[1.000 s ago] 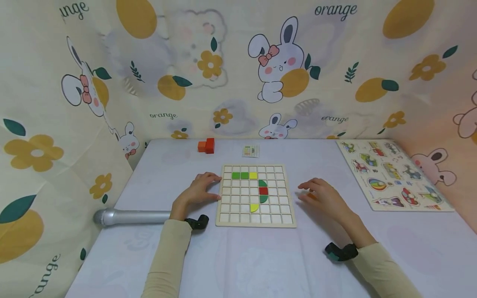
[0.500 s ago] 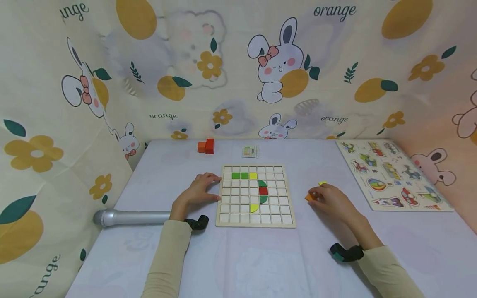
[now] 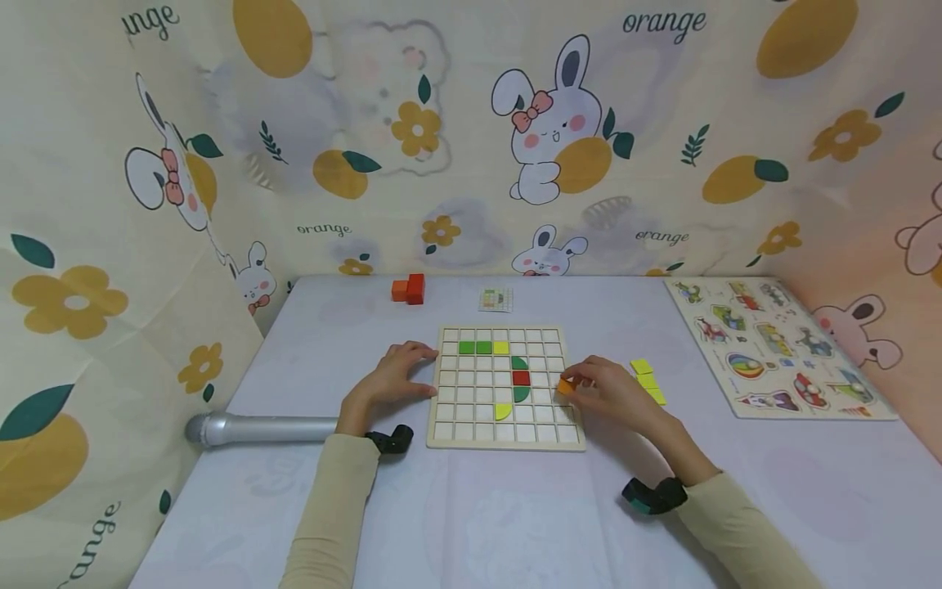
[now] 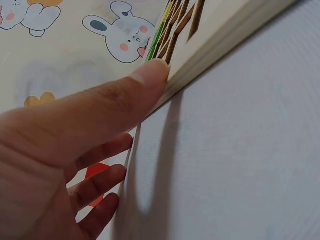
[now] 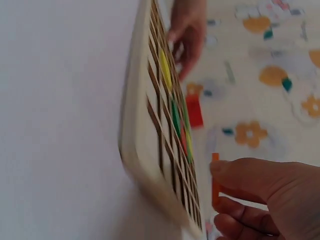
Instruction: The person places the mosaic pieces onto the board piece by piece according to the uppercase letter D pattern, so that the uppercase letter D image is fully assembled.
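Observation:
A wooden grid board (image 3: 506,438) lies on the table, holding green (image 3: 474,347), yellow (image 3: 500,347), red (image 3: 520,377) and half-round pieces. My left hand (image 3: 393,378) rests against the board's left edge, thumb (image 4: 150,80) touching the rim (image 4: 220,50). My right hand (image 3: 605,390) pinches a small orange piece (image 3: 564,386) over the board's right side; the right wrist view shows this orange piece (image 5: 215,182) held between thumb and fingers beside the board (image 5: 145,145).
Yellow pieces (image 3: 647,380) lie right of the board. A picture puzzle board (image 3: 780,343) sits at the far right, red and orange blocks (image 3: 409,288) and a small card (image 3: 495,298) at the back, a silver cylinder (image 3: 257,429) at the left edge.
My right hand picked up the orange piece from the table to the right and carried it left to the board's right edge, uncovering the yellow pieces. The left hand stayed put.

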A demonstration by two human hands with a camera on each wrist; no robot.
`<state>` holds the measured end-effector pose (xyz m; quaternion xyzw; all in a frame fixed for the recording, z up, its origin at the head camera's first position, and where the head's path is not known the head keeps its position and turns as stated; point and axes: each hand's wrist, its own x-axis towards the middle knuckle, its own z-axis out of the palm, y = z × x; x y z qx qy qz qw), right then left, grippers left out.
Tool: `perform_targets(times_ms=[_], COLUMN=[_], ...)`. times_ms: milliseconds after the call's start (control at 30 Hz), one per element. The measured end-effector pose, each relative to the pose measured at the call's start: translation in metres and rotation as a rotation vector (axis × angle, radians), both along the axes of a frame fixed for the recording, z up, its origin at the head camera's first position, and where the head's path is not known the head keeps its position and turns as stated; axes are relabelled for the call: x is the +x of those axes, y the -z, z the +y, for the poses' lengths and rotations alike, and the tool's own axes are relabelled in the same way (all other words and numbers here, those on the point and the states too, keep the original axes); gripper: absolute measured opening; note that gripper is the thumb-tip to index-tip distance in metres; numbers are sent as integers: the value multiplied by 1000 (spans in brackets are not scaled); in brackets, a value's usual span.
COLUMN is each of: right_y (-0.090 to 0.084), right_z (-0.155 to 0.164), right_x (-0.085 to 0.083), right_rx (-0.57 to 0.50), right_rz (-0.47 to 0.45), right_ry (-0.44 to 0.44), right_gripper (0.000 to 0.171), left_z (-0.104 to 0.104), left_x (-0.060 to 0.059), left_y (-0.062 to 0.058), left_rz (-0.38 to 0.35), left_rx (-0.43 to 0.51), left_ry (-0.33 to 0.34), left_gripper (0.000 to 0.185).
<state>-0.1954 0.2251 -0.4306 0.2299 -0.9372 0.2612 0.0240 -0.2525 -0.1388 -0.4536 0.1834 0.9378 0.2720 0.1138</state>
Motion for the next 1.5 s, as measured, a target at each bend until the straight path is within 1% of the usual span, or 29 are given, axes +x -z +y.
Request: perform_targets(times_ms=[167, 267, 400, 533, 633, 767, 900, 1167, 1400, 1500], right_y=[2, 6, 11, 17, 21, 25, 27, 25, 26, 23], right_z=[-33, -49, -67, -82, -90, -97, -99, -100, -100, -96], right_x=[3, 4, 4, 5, 5, 4, 4, 3, 1, 2], right_rx=[-3, -17, -77, -111, -99, -56, -24, 3, -1, -29], right_rz=[-2, 35, 97, 139, 148, 151, 165, 178, 163, 145], right_ry=[-92, -156, -244, -300, -299, -288, -291, -284, -281, -274], right_gripper=[27, 27, 24, 18, 16, 13, 9, 6, 7, 11], left_z=[1, 1, 1, 1, 0, -1, -1, -1, -1, -1], left_x=[1, 1, 1, 1, 1, 1, 2, 1, 0, 1], left_y=[-1, -1, 0, -1, -1, -1, -1, -1, 0, 1], left_rz=[-2, -7, -12, -14, 1, 16, 11, 9, 5, 2], left_rx=[3, 4, 4, 5, 6, 10, 17, 16, 16, 17], left_ry=[-2, -10, -16, -15, 1, 20, 19, 6, 3, -4], left_gripper=[67, 67, 66, 67, 67, 66, 66, 66, 66, 66])
